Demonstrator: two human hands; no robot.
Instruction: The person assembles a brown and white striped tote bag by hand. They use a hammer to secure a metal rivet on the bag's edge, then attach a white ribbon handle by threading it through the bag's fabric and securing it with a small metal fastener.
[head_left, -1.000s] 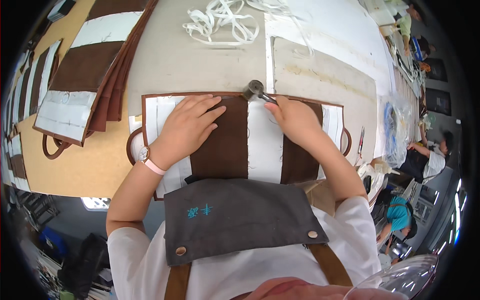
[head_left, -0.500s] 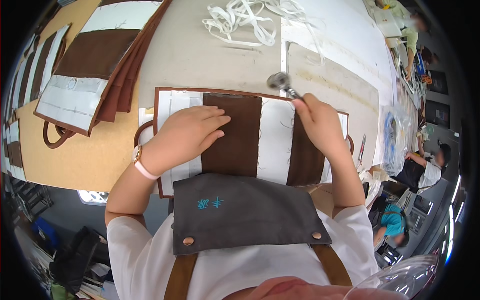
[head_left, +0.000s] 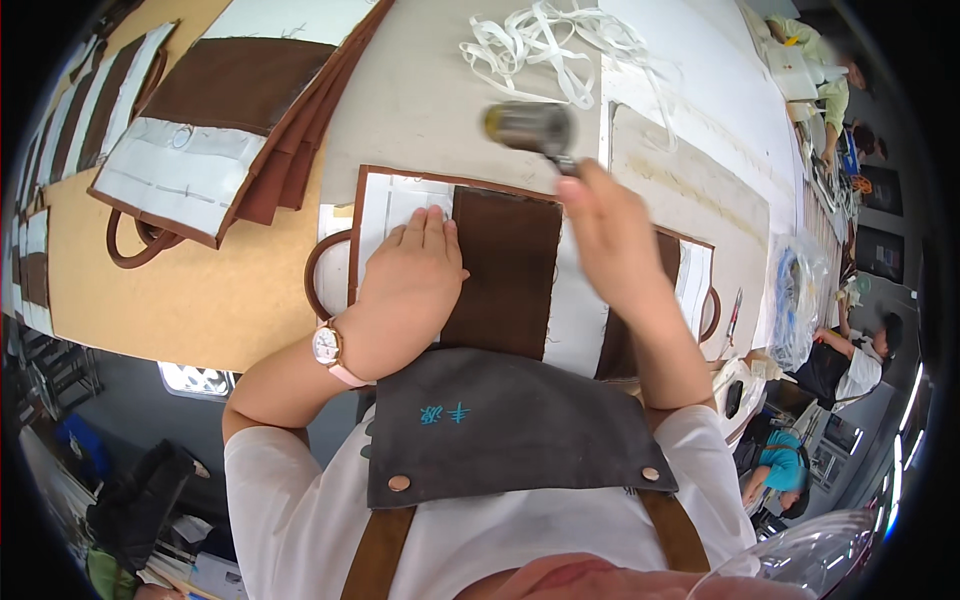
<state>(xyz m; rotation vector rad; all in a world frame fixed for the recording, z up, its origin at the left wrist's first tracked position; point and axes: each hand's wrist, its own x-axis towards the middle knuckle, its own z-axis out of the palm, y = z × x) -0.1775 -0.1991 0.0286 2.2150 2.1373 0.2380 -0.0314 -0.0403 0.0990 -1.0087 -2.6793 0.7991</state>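
Note:
A brown and white fabric bag panel [head_left: 500, 270] with brown bound edges lies flat before me on the grey work surface. A round brown handle [head_left: 326, 275] sticks out at its left end, and another shows at its right. My left hand [head_left: 415, 275] rests flat on the panel's left part, fingers stretched across a white strip and the edge of the brown one. In my right hand [head_left: 615, 235] is a hammer [head_left: 530, 127], gripped by its handle. The hammer head, blurred by motion, is raised near the panel's far edge. Most of its handle is hidden in my fist.
Similar brown and white panels [head_left: 235, 85] are stacked at the left on a tan board [head_left: 200, 290]. Loose white tape [head_left: 550, 45] lies tangled at the back. To the right are small scissors or snips [head_left: 735, 318] and a clear plastic bag [head_left: 797, 300]. Other people work farther right.
The hammer has swung left in my right hand. My left hand now lies flatter, fingers pointing away from me. Panel and table appear shifted right in the view.

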